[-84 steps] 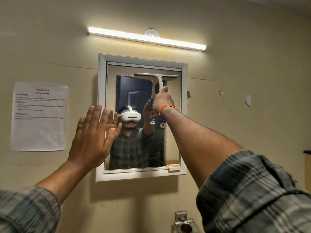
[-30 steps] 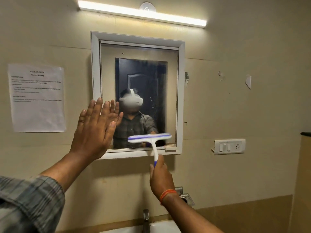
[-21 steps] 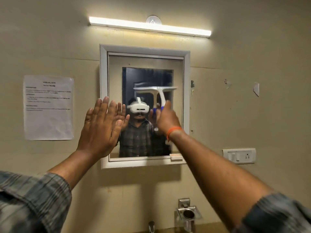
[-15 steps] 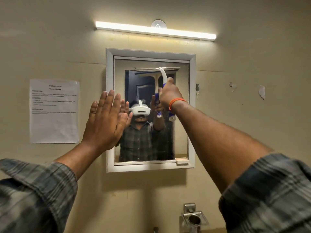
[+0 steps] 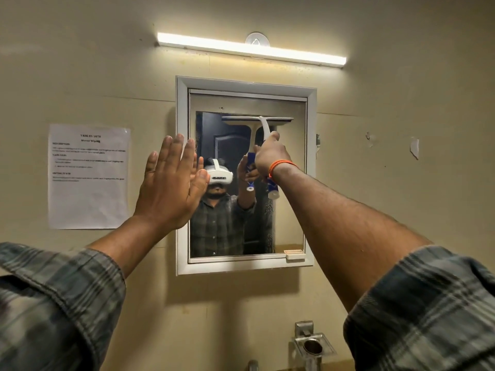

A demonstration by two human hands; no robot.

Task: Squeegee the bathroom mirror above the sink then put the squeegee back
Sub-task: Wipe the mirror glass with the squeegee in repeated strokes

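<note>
Near the top right of the mirror (image 5: 227, 226), the right hand (image 5: 270, 156) holds the squeegee (image 5: 263, 127) in a closed grip, so pull it straight down with even pressure, while the left hand (image 5: 171, 183) stays flat and open.

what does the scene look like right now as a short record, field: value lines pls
right hand: grips the squeegee handle
squeegee: blade level, high on the glass, right half
mirror: white frame, wall-mounted, faint streaks on the right side
left hand: open, fingers straight, raised by the frame's left edge; contact unclear
paper notice: on the wall left of the mirror
tube light: lit, above the mirror
metal holder: below the mirror
</note>
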